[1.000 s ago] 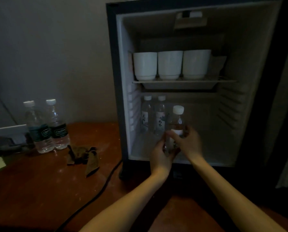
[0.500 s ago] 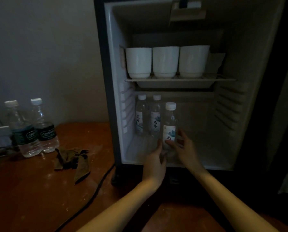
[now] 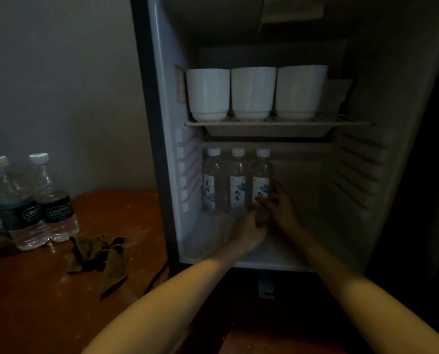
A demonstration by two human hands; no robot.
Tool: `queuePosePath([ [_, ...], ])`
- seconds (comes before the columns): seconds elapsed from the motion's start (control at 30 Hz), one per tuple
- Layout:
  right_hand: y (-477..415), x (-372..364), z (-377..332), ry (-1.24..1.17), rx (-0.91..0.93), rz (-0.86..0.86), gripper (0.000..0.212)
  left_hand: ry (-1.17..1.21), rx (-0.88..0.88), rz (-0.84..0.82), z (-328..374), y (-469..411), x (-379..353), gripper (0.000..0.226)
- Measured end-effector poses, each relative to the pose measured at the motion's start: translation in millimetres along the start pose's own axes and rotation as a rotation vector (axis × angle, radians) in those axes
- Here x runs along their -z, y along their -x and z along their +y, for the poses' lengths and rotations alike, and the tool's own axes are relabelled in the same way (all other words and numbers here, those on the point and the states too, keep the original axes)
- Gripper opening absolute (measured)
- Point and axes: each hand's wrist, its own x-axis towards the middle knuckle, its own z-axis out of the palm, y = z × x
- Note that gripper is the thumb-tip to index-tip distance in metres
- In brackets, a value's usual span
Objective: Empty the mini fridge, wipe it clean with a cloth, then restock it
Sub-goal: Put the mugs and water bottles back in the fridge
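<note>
Head view: both hands reach low into the open fridge (image 3: 166, 103), close to its floor.
Bottle: the bottle (image 3: 261, 178) stands upright between the two hands, cap up, at the right end of a row of three at the back left.
Left hand: the left hand (image 3: 247, 229) wraps the bottle's foot from the front left with curled fingers. The dim light hides the fingertips.
Right hand: the right hand (image 3: 283, 213) grips the bottle's right side, thumb across the label and fingers behind.
Long axis: vertical, crossing both forearms, which come in from the front and below.
Neighbours: the two other bottles (image 3: 213, 180) stand just left of the held one. I cannot tell whether they touch it.
Base: hidden by the left hand, so I cannot tell whether it rests on the floor.
Above the hands: three cups (image 3: 252, 93) on the shelf (image 3: 277, 125), well above the cap.
Step, as a judgement: restocking, with this bottle being set in line.
Next move, as a judgement: both hands should let go and draw straight back. A sideways pull to the left could knock the row.
Outside: two table bottles (image 3: 38, 203) stand on the table (image 3: 34, 302), far to the left of the left hand, which is the nearer one. A cloth (image 3: 98, 256) lies just in front of them.
</note>
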Motion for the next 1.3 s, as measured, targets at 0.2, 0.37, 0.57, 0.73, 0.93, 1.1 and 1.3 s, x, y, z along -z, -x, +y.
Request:
queuePosePath([
  [0.2,-7,0,2,0.063,-0.031,0.003,0.05,0.042,-0.031,-0.024,2,0,6,0.027],
  [0.37,27,-12,-14,0.2,0.165,0.249,0.053,0.042,-0.147,0.06,6,37,33,0.037],
  [0.57,98,-74,-105,0.145,0.761,0.076,0.029,0.004,-0.296,0.428,-5,133,110,0.034],
  [0.73,121,-169,-141,0.201,0.902,-0.338,0.028,-0.083,-0.115,0.82,-60,196,194,0.033],
  [0.93,74,-309,-145,0.1,0.316,-0.527,0.052,0.016,0.267,0.976,-126,205,280,0.058],
  [1.1,29,-400,-133,0.002,-0.066,-0.597,0.097,0.126,0.327,0.928,-158,171,313,0.068],
  [1.3,2,-464,-112,-0.19,-0.225,-0.642,0.122,0.116,0.361,0.855,-176,138,325,0.078],
])
